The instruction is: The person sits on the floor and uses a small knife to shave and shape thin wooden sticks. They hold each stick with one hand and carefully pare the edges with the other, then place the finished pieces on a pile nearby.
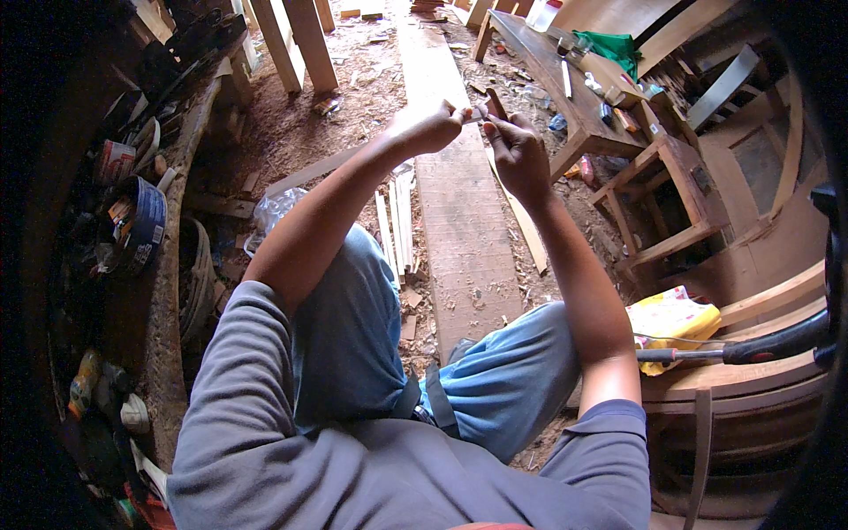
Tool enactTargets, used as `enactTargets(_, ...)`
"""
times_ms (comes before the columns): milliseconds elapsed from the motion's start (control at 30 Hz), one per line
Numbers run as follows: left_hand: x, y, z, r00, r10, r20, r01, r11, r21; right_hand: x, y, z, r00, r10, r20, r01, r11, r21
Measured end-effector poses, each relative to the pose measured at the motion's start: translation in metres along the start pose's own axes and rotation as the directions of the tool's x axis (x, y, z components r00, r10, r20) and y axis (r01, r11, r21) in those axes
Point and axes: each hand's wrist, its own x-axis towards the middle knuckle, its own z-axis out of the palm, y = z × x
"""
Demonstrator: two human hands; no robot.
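Both my arms reach forward over a long wooden plank [464, 212] lying between my knees. My left hand [430, 128] is closed, its fingertips pinching one end of a small pale flat piece [476, 115]. Close beside it, my right hand [519, 159] is also closed, thumb raised, around a narrow dark-brown piece [496, 103] that sticks up past the fingers. The pale piece and the brown piece meet between the two hands. Their exact kind is too small to make out, and the fingers hide part of both.
Thin wood strips [399, 221] lie beside the plank among shavings. A cluttered workbench [565, 84] stands at the far right, near a wooden frame [662, 199]. A yellow bag [676, 318] rests at right. On the left bench sits a blue bucket [140, 225].
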Motion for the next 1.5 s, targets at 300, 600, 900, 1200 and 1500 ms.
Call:
enactTargets(300,-0.006,0.006,-0.004,0.998,-0.041,-0.038,0.044,0.996,0.078,0.000,-0.004,-0.004,0.999,-0.013,0.048,0.015,0.999,-0.041)
enactTargets(600,-0.012,0.014,-0.010,0.999,-0.044,0.001,0.044,0.998,0.044,0.000,-0.001,-0.001,0.998,-0.054,0.010,0.055,0.996,-0.071)
enactTargets(900,-0.013,0.018,-0.008,1.000,-0.012,-0.005,0.012,0.995,0.102,0.000,0.002,-0.001,0.999,-0.030,-0.022,0.028,0.998,-0.061)
enactTargets(1200,-0.011,0.018,-0.001,1.000,-0.012,0.009,0.011,0.995,0.095,0.002,-0.002,-0.003,1.000,-0.025,-0.015,0.025,1.000,-0.010)
enactTargets(1500,-0.007,0.010,-0.002,0.999,0.042,-0.034,-0.042,0.999,-0.002,0.003,-0.006,-0.004,0.999,-0.012,0.050,0.012,1.000,0.001)
